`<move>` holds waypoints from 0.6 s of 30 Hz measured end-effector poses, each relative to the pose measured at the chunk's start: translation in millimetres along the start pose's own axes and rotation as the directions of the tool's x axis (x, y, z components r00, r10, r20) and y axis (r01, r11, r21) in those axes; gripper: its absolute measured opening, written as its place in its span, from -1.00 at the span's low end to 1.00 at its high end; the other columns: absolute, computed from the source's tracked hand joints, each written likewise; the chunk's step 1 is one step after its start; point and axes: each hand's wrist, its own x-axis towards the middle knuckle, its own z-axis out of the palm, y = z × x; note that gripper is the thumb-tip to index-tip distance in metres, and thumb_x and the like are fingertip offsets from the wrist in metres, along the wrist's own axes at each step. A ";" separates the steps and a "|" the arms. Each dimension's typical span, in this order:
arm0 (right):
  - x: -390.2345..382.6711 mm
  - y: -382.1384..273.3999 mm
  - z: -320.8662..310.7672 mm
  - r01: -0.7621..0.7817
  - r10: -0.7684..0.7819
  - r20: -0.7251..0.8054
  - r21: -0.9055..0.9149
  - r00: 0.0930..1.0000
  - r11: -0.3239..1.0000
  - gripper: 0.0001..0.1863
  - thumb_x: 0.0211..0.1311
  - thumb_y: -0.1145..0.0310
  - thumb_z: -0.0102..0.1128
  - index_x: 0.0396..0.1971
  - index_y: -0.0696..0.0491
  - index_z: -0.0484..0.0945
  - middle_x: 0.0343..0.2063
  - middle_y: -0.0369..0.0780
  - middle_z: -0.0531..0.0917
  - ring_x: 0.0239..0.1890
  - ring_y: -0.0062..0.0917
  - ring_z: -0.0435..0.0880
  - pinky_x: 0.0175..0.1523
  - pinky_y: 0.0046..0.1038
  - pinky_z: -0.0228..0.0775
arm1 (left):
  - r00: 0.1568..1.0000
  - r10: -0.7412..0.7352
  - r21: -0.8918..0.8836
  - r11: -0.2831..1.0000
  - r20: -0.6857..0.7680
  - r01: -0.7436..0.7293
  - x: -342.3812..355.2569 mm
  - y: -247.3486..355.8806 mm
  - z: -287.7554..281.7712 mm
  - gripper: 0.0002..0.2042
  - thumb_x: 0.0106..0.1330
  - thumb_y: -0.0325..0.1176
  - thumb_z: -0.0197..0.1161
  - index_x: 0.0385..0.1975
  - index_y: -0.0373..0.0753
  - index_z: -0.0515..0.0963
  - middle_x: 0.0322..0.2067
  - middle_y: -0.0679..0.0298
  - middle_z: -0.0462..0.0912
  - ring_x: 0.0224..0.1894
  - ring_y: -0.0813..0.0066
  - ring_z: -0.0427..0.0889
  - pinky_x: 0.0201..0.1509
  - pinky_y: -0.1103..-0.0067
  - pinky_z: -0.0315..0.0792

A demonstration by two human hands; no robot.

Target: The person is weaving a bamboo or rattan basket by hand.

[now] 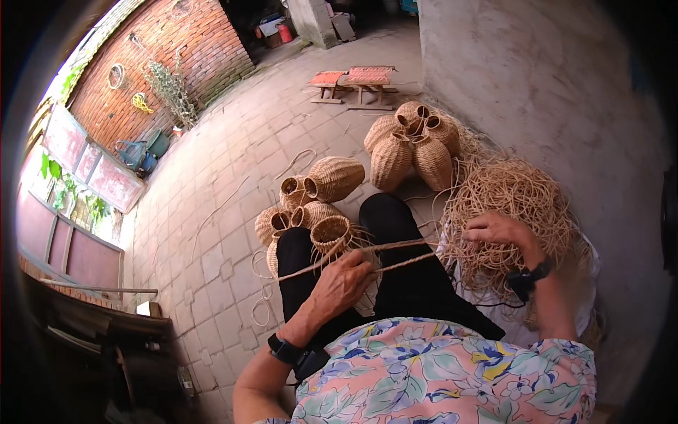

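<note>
My left hand (345, 283) is closed around a tan cord (406, 245) above my lap. Two lengths of the cord stretch rightward from it toward the heap, and another end runs out left across my knee. Over the heap of loose tan cord (519, 194), my right hand (498, 232) has its fingers bent and pressed together; what lies in them is hidden. A small woven basket (330, 234), round mouth up and loose strands at its side, sits by my knees just beyond the left hand.
Several vase-shaped woven baskets (335, 178) lie beyond my left knee, and another group (413, 152) stands farther back. Low stools (371, 76) are behind them. A grey wall (551, 85) bounds the right. Loose strands trail over the paved floor (212, 233).
</note>
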 end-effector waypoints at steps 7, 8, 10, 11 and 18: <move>68.1 -6.7 46.9 0.230 -0.187 -0.595 -0.003 0.782 0.973 -0.82 0.20 0.27 0.24 -0.36 0.08 0.65 -0.53 -0.21 0.68 -0.47 -0.48 0.68 -0.36 -0.43 0.47 | 0.997 0.080 0.066 0.994 0.023 -0.081 -8.5 -5.0 0.5 -0.92 0.17 -0.49 0.24 -0.36 -0.29 0.54 -0.40 0.15 0.47 -0.29 0.20 0.47 -0.26 0.39 0.45; 76.1 -21.9 60.1 0.349 -0.298 -0.616 -0.040 0.729 0.936 -0.83 0.19 0.28 0.26 -0.37 0.07 0.64 -0.51 -0.17 0.68 -0.45 -0.41 0.71 -0.35 -0.39 0.49 | 0.997 0.077 0.055 0.995 0.017 -0.078 -9.8 -5.2 0.0 -0.91 0.16 -0.50 0.24 -0.35 -0.30 0.54 -0.40 0.15 0.47 -0.30 0.20 0.47 -0.26 0.39 0.45; 90.2 -55.4 87.1 0.454 -0.518 -0.475 -0.252 0.711 0.855 -0.83 0.19 0.29 0.28 -0.37 0.09 0.63 -0.51 -0.11 0.68 -0.45 -0.42 0.71 -0.40 -0.43 0.45 | 0.996 0.082 0.048 0.995 0.017 -0.083 -10.9 -5.7 -1.4 -0.90 0.15 -0.51 0.24 -0.34 -0.30 0.53 -0.39 0.15 0.48 -0.30 0.19 0.46 -0.25 0.39 0.45; 93.5 -69.2 98.9 0.376 -0.481 -0.348 -0.327 0.805 0.867 -0.81 0.20 0.23 0.27 -0.39 0.06 0.62 -0.50 -0.08 0.67 -0.44 -0.36 0.71 -0.40 -0.39 0.45 | 0.997 0.077 0.039 0.996 0.015 -0.077 -10.7 -5.6 -1.2 -0.89 0.13 -0.52 0.24 -0.34 -0.30 0.53 -0.38 0.15 0.48 -0.29 0.19 0.47 -0.25 0.38 0.45; 86.9 -43.1 101.6 0.487 -0.488 -0.023 -0.033 0.873 0.873 -0.67 0.27 0.06 0.16 -0.43 0.06 0.60 -0.56 -0.08 0.60 -0.48 -0.24 0.63 -0.34 -0.30 0.46 | 0.996 0.089 0.016 0.996 0.002 -0.089 -11.9 -6.8 0.0 -0.91 0.16 -0.50 0.25 -0.36 -0.32 0.51 -0.38 0.13 0.50 -0.28 0.17 0.49 -0.23 0.36 0.45</move>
